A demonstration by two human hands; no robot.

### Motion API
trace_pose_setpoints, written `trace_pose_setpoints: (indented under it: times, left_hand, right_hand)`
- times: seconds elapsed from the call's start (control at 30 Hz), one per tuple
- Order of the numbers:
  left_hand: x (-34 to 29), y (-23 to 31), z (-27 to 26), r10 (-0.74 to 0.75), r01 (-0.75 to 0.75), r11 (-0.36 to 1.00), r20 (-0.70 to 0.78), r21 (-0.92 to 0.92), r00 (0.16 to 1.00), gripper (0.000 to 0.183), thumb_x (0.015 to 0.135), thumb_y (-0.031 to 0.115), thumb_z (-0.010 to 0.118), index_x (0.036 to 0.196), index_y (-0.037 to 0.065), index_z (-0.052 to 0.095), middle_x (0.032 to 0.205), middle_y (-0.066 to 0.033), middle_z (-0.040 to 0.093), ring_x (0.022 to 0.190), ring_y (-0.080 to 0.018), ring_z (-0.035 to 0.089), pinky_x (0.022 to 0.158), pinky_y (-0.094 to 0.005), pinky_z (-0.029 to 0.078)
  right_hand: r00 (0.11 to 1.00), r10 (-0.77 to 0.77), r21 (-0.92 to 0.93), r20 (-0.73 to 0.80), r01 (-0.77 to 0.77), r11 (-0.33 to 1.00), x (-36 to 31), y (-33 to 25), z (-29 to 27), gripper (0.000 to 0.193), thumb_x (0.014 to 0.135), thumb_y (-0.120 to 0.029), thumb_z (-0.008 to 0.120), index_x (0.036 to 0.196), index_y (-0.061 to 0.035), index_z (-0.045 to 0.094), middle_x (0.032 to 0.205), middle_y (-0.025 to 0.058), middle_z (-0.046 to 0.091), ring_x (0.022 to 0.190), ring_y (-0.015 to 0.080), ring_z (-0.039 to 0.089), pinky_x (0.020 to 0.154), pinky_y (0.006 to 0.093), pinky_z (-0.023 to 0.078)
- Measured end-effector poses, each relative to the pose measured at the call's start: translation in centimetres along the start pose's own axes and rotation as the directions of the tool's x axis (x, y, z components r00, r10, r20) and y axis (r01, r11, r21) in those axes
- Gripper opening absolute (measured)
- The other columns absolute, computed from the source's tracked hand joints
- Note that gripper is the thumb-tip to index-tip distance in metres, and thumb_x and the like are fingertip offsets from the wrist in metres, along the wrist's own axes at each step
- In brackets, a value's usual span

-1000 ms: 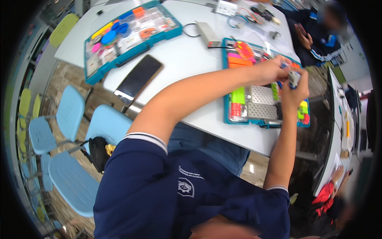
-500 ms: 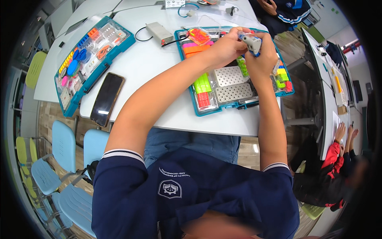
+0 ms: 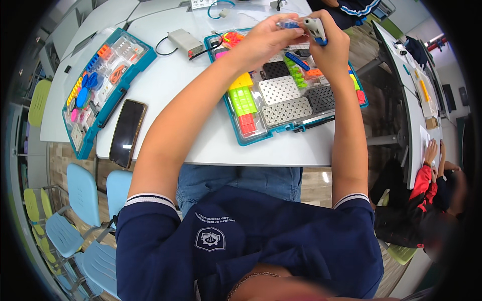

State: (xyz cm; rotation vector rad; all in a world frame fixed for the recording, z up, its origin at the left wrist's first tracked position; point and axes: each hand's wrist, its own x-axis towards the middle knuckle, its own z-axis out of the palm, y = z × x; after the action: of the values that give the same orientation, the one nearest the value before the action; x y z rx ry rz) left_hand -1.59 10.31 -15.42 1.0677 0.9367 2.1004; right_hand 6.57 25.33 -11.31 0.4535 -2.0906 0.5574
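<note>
Above the far side of an open parts case (image 3: 266, 131), both my hands are raised close together. My right hand (image 3: 330, 47) is closed around a grey and blue plastic block (image 3: 315, 29) with a round hole in its end. Beside it, my left hand (image 3: 266, 42) pinches a small blue, partly clear piece (image 3: 288, 24); its exact kind cannot be made out. Under my hands the case holds perforated grey plates (image 3: 279, 90), black plates (image 3: 321, 99), green bricks (image 3: 242, 100), red bricks (image 3: 247, 124) and a blue beam (image 3: 297, 61).
A second teal-edged case (image 3: 85, 143) of colourful parts lies at the left. Near it a phone (image 3: 128, 133) rests at the table edge. A grey box with a black cable (image 3: 185, 43) stands between the cases. Other people sit at the right (image 3: 427, 188) and far side.
My hands have risen a little away from me and drawn apart slightly. The grey and blue block has turned so its holed end shows. The view has shifted, with more of the case visible.
</note>
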Motion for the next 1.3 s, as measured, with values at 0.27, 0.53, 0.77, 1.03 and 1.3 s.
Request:
trace_pose_setpoints:
  times: [0.27, 0.53, 0.77, 1.03, 1.3]
  left_hand:
    - [-0.3, 1.4, -1.6, -0.076, 0.133, 0.951, -0.205, 0.278, 0.976, 0.045, 0.097, 0.01, 0.069, 0.139, -0.003, 0.059, 0.123, -0.0095, 0.07, 0.111, -0.0126, 0.068, 0.1, -0.0277, 0.052]
    - [-0.4, 1.5, -1.1, -0.078, 0.155, 0.94, -0.251, 0.303, 0.965, 0.034, 0.089, 0.016, 0.076, 0.119, 0.0, 0.073, 0.108, -0.0104, 0.077, 0.099, -0.0155, 0.073, 0.092, -0.0291, 0.055]
    - [-0.3, 2.0, -3.1, -0.119, 0.192, 0.895, -0.197, 0.402, 0.973, 0.046, 0.092, 0.015, 0.071, 0.134, -0.002, 0.064, 0.111, -0.008, 0.075, 0.094, -0.0102, 0.07, 0.084, -0.0241, 0.054]
    - [0.0, 3.6, -2.6, -0.104, 0.152, 0.943, -0.174, 0.295, 0.979, 0.062, 0.087, -0.005, 0.07, 0.145, -0.002, 0.049, 0.124, -0.0122, 0.069, 0.114, -0.0171, 0.066, 0.095, -0.0299, 0.055]
    - [-0.1, 5.0, -3.3, 0.051, -0.001, 0.951, -0.155, 0.309, 0.987, 0.073, 0.076, -0.019, 0.071, 0.144, -0.001, 0.051, 0.136, -0.0134, 0.062, 0.117, -0.0189, 0.065, 0.099, -0.0339, 0.056]
  right_hand:
    - [0.959, -0.156, -0.007, 0.238, 0.162, 0.987, 0.0, 0.6, -0.7, 0.042, 0.073, 0.005, 0.073, 0.112, -0.0084, 0.06, 0.1, 0.0153, 0.069, 0.098, 0.0388, 0.066, 0.079, 0.0463, 0.052]
    - [0.96, -0.209, -0.073, 0.185, 0.225, 0.972, -1.1, 0.4, -0.6, 0.041, 0.076, 0.004, 0.071, 0.114, -0.0048, 0.058, 0.106, 0.0141, 0.07, 0.105, 0.0368, 0.067, 0.085, 0.0465, 0.054]
    - [0.963, -0.157, -0.14, 0.219, 0.19, 0.972, -1.6, 0.4, -0.5, 0.04, 0.077, 0.006, 0.069, 0.114, -0.0051, 0.059, 0.109, 0.0147, 0.069, 0.105, 0.0378, 0.067, 0.087, 0.0457, 0.055]
    - [1.0, 0.013, -0.027, -0.027, -0.013, 1.0, -0.8, 0.0, -1.5, 0.024, 0.085, -0.003, 0.074, 0.105, -0.0061, 0.061, 0.099, 0.0076, 0.069, 0.083, 0.0235, 0.065, 0.072, 0.0349, 0.052]
    - [0.798, 0.392, -0.094, 0.457, -0.395, 0.914, -1.6, 2.8, -2.8, 0.034, 0.078, -0.014, 0.087, 0.1, -0.0032, 0.063, 0.082, 0.0099, 0.072, 0.073, 0.0222, 0.069, 0.068, 0.0352, 0.053]
